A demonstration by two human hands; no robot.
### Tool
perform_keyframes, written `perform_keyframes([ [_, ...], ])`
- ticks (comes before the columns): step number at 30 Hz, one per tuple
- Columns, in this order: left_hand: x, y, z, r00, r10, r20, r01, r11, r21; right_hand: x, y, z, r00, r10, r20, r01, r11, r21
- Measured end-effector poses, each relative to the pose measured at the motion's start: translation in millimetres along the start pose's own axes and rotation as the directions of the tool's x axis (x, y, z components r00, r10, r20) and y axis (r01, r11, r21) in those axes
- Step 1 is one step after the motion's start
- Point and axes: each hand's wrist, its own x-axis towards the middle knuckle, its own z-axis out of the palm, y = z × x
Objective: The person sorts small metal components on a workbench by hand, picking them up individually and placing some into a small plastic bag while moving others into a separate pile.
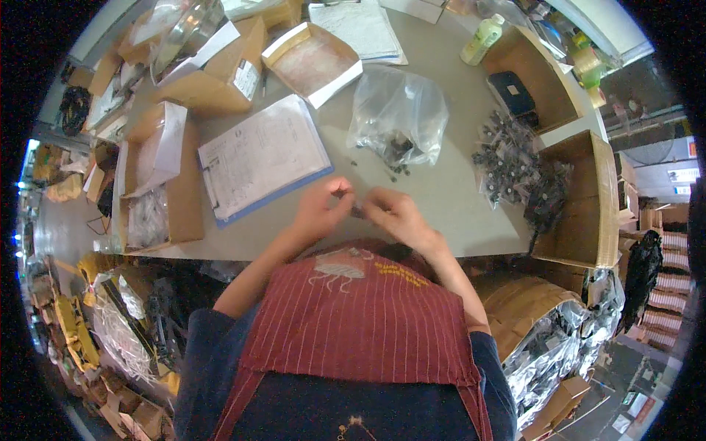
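Observation:
Close together over the near edge of the table (456, 220), both my hands have their fingers curled. My left hand (322, 208) is closed around something small and dark, mostly hidden by the fingers. At the fingertips of my right hand (401, 217) a small dark part (357, 212) shows, too small to name. Just beyond the hands, loose small black pieces (398, 171) lie at the mouth of a clear plastic bag (401, 103), which has more dark pieces inside.
A clipboard with papers (265, 154) lies at left, near an open cardboard box (187, 213). A shallow white-edged box (312, 62) is farther back. At right are a heap of small bagged black parts (511, 162), an open carton (588, 198) and a bottle (483, 38).

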Motion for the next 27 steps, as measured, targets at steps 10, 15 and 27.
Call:
perform_keyframes([
  [10, 7, 38, -1, 0.877, -0.38, 0.294, 0.479, 0.66, -0.579, -7, -1, -12, 0.994, 0.046, -0.099, 0.029, 0.763, 0.646],
  [15, 13, 37, -10, 0.933, -0.315, 0.173, 0.352, 0.708, -0.613, -13, -14, -15, 0.974, 0.219, -0.061, -0.1, 0.653, 0.751],
  [27, 17, 49, -8, 0.935, -0.236, 0.266, 0.333, 0.845, -0.419, -12, -12, -7, 0.965, 0.057, -0.254, 0.044, 0.926, 0.374],
])
